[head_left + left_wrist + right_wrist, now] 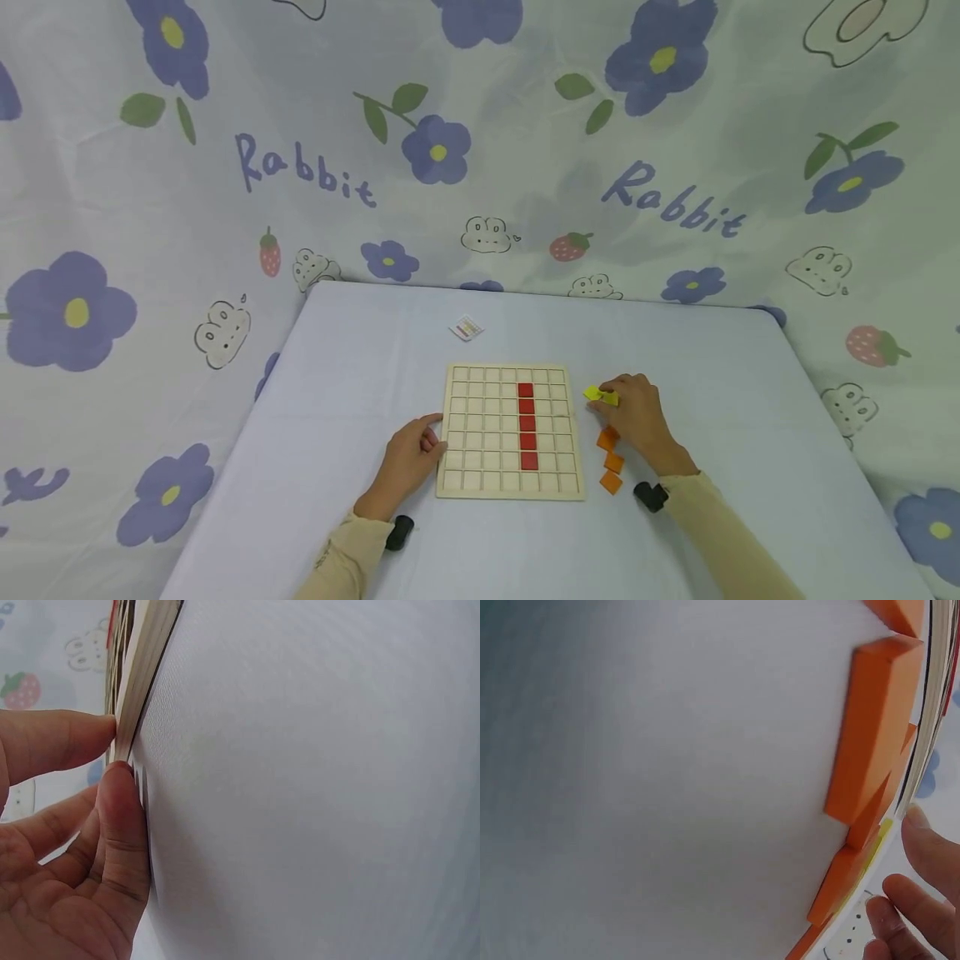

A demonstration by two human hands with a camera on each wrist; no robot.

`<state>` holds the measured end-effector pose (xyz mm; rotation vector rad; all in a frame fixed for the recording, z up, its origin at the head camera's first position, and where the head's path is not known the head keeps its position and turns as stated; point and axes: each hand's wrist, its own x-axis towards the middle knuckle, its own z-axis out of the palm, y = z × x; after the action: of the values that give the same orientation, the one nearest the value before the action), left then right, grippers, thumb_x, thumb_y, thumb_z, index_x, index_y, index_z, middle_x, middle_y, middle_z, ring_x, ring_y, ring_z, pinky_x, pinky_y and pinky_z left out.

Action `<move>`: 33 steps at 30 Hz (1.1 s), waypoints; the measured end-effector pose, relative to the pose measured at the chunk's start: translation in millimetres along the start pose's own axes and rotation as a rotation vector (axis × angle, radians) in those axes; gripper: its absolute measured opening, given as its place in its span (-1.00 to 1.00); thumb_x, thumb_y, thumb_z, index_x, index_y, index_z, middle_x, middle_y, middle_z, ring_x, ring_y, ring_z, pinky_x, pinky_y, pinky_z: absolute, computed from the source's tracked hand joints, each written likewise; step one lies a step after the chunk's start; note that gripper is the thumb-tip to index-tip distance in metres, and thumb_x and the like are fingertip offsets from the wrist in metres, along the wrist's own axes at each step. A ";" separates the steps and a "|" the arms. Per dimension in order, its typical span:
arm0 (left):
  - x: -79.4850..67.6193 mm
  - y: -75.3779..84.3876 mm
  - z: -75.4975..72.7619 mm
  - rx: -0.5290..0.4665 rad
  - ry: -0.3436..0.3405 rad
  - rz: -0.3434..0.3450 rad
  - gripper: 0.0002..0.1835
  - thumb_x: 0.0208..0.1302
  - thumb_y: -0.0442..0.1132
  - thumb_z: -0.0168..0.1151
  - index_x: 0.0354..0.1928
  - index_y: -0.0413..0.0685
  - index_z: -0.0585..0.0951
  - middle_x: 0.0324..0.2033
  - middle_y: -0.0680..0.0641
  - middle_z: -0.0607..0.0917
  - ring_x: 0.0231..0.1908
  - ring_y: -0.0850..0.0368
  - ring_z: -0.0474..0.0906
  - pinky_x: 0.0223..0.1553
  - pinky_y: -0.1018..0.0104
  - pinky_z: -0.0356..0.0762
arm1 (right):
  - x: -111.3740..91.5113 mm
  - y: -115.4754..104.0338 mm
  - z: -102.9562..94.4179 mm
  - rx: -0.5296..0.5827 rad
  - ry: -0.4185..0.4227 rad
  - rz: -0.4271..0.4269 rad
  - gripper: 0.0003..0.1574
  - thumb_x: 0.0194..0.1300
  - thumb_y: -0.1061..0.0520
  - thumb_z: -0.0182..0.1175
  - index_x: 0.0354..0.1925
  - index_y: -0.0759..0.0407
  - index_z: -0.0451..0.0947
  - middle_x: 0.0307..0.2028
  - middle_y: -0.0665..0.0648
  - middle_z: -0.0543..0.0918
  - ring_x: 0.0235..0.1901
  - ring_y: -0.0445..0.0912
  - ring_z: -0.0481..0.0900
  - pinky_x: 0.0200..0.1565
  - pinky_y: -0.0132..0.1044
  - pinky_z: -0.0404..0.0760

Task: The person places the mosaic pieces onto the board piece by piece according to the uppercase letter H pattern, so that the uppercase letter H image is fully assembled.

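A wooden grid board [487, 485] lies on the white table with a column of several red tiles [528, 423] in its cells. At its left edge, my left hand [407, 457] rests with thumb and index fingertip against the rim; the left wrist view shows those fingertips [101, 735] right at the board's side. Right of the board, my right hand [636, 414] is over small yellow tiles [592, 392], its fingertips around them. In the right wrist view, thumb and fingers stand apart beside a yellow edge [885, 827]. Orange tiles [613, 462] lie just below this hand.
A small printed card [467, 328] lies behind the board toward the back of the table [360, 350]. Patterned cloth [480, 167] with flowers and rabbits hangs behind and at both sides. Dark wrist cameras [651, 497] sit at both cuffs.
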<state>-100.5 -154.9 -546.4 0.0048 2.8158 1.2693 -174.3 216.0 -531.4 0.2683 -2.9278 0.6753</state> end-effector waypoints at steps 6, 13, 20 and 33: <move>1.2 1.8 0.7 0.008 0.001 0.002 -0.52 0.26 -0.38 0.34 0.24 -0.23 0.57 -0.37 0.01 0.58 -0.40 0.28 0.39 -0.37 0.49 0.39 | 2.6 5.1 1.6 0.019 -0.035 0.025 -0.53 0.13 -0.02 0.50 -0.11 0.29 0.72 -0.09 0.28 0.69 0.00 0.19 0.48 0.13 0.17 0.44; 2.1 0.0 1.3 0.018 0.008 0.011 -0.52 0.25 -0.38 0.35 0.23 -0.22 0.57 -0.38 0.02 0.59 -0.40 0.30 0.39 -0.35 0.49 0.40 | 5.7 11.0 5.4 0.044 -0.078 0.076 -0.51 0.18 -0.03 0.47 -0.04 0.28 0.70 -0.03 0.29 0.66 0.02 0.18 0.46 0.10 0.08 0.51; 2.0 -1.5 0.9 0.008 0.009 0.015 -0.52 0.24 -0.39 0.36 0.22 -0.22 0.58 -0.37 0.00 0.59 -0.41 0.29 0.39 -0.36 0.48 0.40 | 6.1 13.3 10.6 0.051 -0.060 0.100 -0.48 0.21 -0.04 0.44 0.02 0.27 0.67 -0.01 0.31 0.66 -0.01 0.16 0.45 0.00 0.00 0.48; 1.8 -2.7 1.5 0.001 0.010 0.015 -0.52 0.24 -0.38 0.36 0.22 -0.21 0.58 -0.38 0.00 0.60 -0.41 0.29 0.40 -0.36 0.48 0.41 | 7.0 11.0 12.4 0.066 -0.069 0.072 -0.57 0.28 0.05 0.39 -0.03 0.35 0.66 -0.01 0.34 0.64 0.02 0.20 0.49 0.07 0.09 0.52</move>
<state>-102.2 -155.6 -549.4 0.0195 2.8300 1.2739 -184.4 219.2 -545.9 0.1978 -2.9974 0.7902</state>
